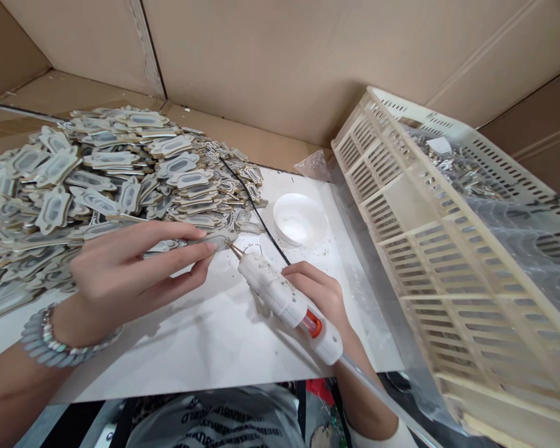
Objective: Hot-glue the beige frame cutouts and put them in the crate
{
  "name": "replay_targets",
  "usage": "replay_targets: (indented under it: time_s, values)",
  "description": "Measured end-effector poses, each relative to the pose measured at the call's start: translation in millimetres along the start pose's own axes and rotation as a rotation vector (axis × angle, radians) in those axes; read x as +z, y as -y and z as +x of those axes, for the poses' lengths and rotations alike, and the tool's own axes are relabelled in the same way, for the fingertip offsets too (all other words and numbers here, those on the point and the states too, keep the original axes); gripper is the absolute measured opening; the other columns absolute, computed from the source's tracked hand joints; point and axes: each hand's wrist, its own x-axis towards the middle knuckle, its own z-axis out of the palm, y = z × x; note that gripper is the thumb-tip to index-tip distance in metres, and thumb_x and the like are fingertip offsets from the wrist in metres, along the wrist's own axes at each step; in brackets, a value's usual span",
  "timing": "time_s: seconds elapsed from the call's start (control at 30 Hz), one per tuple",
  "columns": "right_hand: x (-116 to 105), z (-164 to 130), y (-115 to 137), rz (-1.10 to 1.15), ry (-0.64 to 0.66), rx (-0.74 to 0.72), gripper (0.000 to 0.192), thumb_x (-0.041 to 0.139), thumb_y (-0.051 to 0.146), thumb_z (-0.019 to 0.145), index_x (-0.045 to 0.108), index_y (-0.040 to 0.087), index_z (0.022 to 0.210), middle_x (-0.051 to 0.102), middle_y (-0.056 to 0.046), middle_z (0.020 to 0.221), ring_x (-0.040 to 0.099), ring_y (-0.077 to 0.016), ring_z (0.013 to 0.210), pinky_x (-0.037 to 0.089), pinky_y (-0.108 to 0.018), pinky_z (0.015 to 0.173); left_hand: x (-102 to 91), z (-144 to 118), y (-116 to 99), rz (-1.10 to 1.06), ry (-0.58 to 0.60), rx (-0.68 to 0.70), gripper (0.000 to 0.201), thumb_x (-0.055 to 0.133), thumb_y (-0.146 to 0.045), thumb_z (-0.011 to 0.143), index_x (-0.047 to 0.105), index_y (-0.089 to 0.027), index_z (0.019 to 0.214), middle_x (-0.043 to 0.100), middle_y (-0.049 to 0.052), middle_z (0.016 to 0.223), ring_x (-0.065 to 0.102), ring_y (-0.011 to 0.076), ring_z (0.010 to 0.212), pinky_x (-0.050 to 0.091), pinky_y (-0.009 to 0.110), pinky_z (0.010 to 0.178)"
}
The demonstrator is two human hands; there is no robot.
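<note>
My left hand [144, 267] pinches a small oval-windowed plaque [217, 241] between thumb and fingers, above the white tabletop. In my right hand [320, 289] is a white hot glue gun [280, 292], its brass nozzle pointing up and left. The nozzle tip meets or nearly meets the plaque; I cannot tell whether they touch. A clear glue stick [387, 398] sticks out of the gun's rear. Most of my right fingers are hidden behind the gun. Beyond my left hand lies a large heap of similar grey and tan plaques [105, 158].
A white bowl [301, 218] stands beyond the glue gun. The gun's black cord [256, 208] runs across the table toward the heap. At right, a cream plastic crate [415, 230] holds metal pieces and clear plastic wrap. Cardboard walls [261, 68] enclose the back and sides.
</note>
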Motion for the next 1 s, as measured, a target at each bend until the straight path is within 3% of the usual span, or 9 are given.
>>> replay_targets:
  time_s: [0.23, 0.37, 0.6, 0.73, 0.83, 1.0]
  values:
    - [-0.6, -0.9, -0.8, 0.007, 0.025, 0.035, 0.012, 0.055, 0.017, 0.081, 0.066, 0.021, 0.082, 0.069, -0.005, 0.087, 0.067, -0.0174, 0.071, 0.05, -0.029, 0.062, 8.1, -0.6, 12.2, 0.019, -0.111, 0.163, 0.012, 0.073, -0.018, 0.088, 0.074, -0.028, 0.095, 0.078, 0.0, 0.095, 0.073, 0.0156, 0.08, 0.058, 0.027, 0.066]
    - [-1.0, -2.0, -1.9, 0.011, 0.028, 0.039, 0.012, 0.055, 0.016, 0.083, 0.066, 0.022, 0.082, 0.069, -0.004, 0.086, 0.067, -0.0169, 0.071, 0.05, -0.028, 0.062, 9.6, 0.3, 13.5, 0.03, -0.098, 0.134, 0.013, 0.074, -0.017, 0.086, 0.075, -0.029, 0.092, 0.079, -0.001, 0.093, 0.074, 0.0152, 0.079, 0.059, 0.026, 0.067]
    - [-2.2, -2.8, -0.1, 0.004, 0.019, 0.053, 0.011, 0.057, 0.016, 0.084, 0.065, 0.021, 0.079, 0.068, -0.004, 0.085, 0.066, -0.0159, 0.07, 0.049, -0.027, 0.061, 14.2, -8.8, 22.3, -0.01, -0.109, 0.14, 0.026, 0.077, -0.02, 0.083, 0.075, -0.033, 0.105, 0.078, -0.002, 0.1, 0.073, 0.0161, 0.081, 0.06, 0.029, 0.07]
    - [-2.5, -1.1, -0.8, 0.008, -0.018, 0.026, 0.013, 0.055, 0.015, 0.084, 0.065, 0.021, 0.079, 0.069, -0.003, 0.084, 0.066, -0.015, 0.068, 0.048, -0.026, 0.058, 12.8, -12.0, 26.0, 0.006, -0.093, 0.139, 0.02, 0.07, -0.024, 0.09, 0.074, -0.031, 0.109, 0.077, 0.0, 0.102, 0.073, 0.0149, 0.084, 0.058, 0.029, 0.072]
    - [-1.3, 0.0, -2.0, 0.031, -0.07, 0.049, 0.015, 0.054, 0.013, 0.085, 0.064, 0.021, 0.077, 0.069, -0.003, 0.083, 0.065, -0.0149, 0.067, 0.049, -0.026, 0.058, 8.5, -7.6, 21.9, -0.028, -0.093, 0.144, 0.017, 0.062, -0.027, 0.095, 0.074, -0.03, 0.108, 0.077, 0.0, 0.099, 0.073, 0.015, 0.083, 0.059, 0.03, 0.072]
    - [1.3, 1.6, 2.6, 0.108, -0.217, 0.123, 0.012, 0.063, 0.015, 0.086, 0.061, 0.023, 0.078, 0.071, -0.003, 0.088, 0.068, -0.0169, 0.072, 0.056, -0.028, 0.064, 5.2, 5.6, 0.4, -0.24, -0.067, 0.006, 0.016, 0.076, -0.016, 0.084, 0.074, -0.029, 0.093, 0.078, -0.002, 0.092, 0.071, 0.0123, 0.074, 0.058, 0.022, 0.066]
